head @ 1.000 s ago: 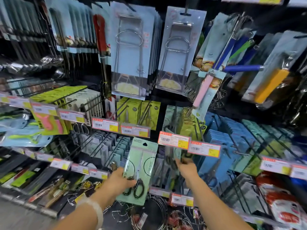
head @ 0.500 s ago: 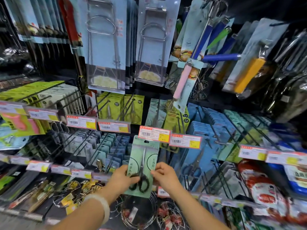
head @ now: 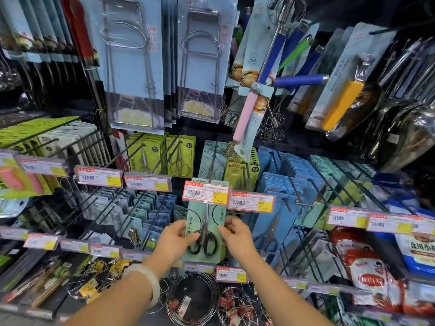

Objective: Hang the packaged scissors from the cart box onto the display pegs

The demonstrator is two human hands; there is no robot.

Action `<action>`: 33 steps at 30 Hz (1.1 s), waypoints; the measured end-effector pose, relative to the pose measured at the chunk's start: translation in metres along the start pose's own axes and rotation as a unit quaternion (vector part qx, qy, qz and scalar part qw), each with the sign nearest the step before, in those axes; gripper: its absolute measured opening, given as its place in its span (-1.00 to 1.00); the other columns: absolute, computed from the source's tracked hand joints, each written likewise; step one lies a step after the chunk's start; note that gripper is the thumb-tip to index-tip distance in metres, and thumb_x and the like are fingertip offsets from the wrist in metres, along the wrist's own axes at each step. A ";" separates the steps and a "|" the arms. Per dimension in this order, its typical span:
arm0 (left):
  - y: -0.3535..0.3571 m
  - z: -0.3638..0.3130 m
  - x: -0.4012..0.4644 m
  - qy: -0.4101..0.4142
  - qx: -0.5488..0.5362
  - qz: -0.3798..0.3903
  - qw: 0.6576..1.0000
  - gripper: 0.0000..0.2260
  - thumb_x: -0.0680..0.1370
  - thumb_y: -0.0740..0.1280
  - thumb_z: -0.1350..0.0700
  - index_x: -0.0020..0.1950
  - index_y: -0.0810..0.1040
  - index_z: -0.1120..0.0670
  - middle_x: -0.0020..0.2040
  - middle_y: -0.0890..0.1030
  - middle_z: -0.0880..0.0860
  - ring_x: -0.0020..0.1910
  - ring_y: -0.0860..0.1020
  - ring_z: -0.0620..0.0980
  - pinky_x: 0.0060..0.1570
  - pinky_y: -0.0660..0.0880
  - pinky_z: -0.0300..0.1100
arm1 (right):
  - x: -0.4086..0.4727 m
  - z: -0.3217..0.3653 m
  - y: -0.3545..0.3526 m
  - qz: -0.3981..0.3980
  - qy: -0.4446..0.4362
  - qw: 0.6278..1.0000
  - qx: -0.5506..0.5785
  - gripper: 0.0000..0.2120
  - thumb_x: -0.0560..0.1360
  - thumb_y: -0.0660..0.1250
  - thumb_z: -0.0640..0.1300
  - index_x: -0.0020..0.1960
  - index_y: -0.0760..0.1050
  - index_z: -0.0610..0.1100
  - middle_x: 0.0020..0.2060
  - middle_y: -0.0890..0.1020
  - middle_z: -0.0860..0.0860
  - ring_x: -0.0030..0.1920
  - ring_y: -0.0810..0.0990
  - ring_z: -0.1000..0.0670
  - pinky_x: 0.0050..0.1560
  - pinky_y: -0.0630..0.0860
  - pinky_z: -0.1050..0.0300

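A pale green card with black-handled scissors (head: 204, 234) stands upright in front of the middle shelf row. My left hand (head: 175, 238) grips its left edge and my right hand (head: 236, 236) pinches its right edge. The card's top is hidden behind a red-framed price tag (head: 206, 192) at the tip of a black display peg (head: 213, 161). More green scissor packs (head: 211, 156) hang further back on that peg. The cart box is out of view.
Pegs of yellow-green packs (head: 160, 154) and blue packs (head: 289, 184) flank the peg. Tongs on cards (head: 134, 67) and whisks (head: 270, 55) hang above. Wire racks (head: 193, 302) lie on the shelf below, red food bags (head: 369, 274) at lower right.
My right hand came off the shelf and took the card's right side. Both hands lifted the pack until its top went behind the price tag. The camera moved closer.
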State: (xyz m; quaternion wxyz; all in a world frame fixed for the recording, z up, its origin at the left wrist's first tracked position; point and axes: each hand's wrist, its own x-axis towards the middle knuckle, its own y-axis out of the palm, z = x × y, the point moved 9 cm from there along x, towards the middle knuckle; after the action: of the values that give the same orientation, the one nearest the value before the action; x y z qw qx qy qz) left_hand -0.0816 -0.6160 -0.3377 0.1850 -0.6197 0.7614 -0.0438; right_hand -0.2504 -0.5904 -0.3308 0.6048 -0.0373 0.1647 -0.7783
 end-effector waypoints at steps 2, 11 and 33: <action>0.000 0.006 0.001 -0.011 -0.007 -0.006 1.000 -0.81 0.48 0.41 0.21 0.05 0.54 0.03 -0.31 0.55 -0.04 -0.30 0.52 -0.08 -0.30 0.43 -0.24 | 0.002 -0.005 0.002 0.003 0.002 1.000 -0.011 -0.82 0.53 0.27 -0.22 -0.14 0.41 0.04 -0.21 0.55 0.01 -0.17 0.51 0.01 -0.02 0.50 0.02; -0.006 0.015 0.004 -0.009 -0.009 -0.027 1.000 -0.74 0.46 0.42 0.27 0.00 0.59 -0.08 -0.29 0.60 0.05 -0.30 0.51 0.00 -0.08 0.54 0.02 | 0.009 -0.012 0.013 0.024 -0.014 0.999 -0.035 -0.79 0.54 0.24 -0.22 -0.17 0.41 0.07 -0.23 0.54 0.02 -0.18 0.52 -0.01 -0.01 0.53 0.03; 0.042 0.046 0.008 -0.079 0.336 0.099 0.933 -0.53 0.55 0.28 0.02 0.38 0.28 0.18 0.33 0.43 0.20 0.28 0.46 0.18 0.26 0.42 -0.03 | -0.023 -0.059 0.001 0.035 0.132 0.943 -0.304 -0.58 0.58 0.19 -0.03 0.35 0.28 -0.23 0.30 0.45 -0.18 0.28 0.45 -0.16 0.19 0.41 0.10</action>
State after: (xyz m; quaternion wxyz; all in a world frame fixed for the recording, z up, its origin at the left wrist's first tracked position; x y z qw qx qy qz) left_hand -0.1067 -0.6064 -0.3947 0.4456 -0.4445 0.7423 -0.2298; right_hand -0.2585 -0.5561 -0.3830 0.5647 -0.1101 0.4730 -0.6673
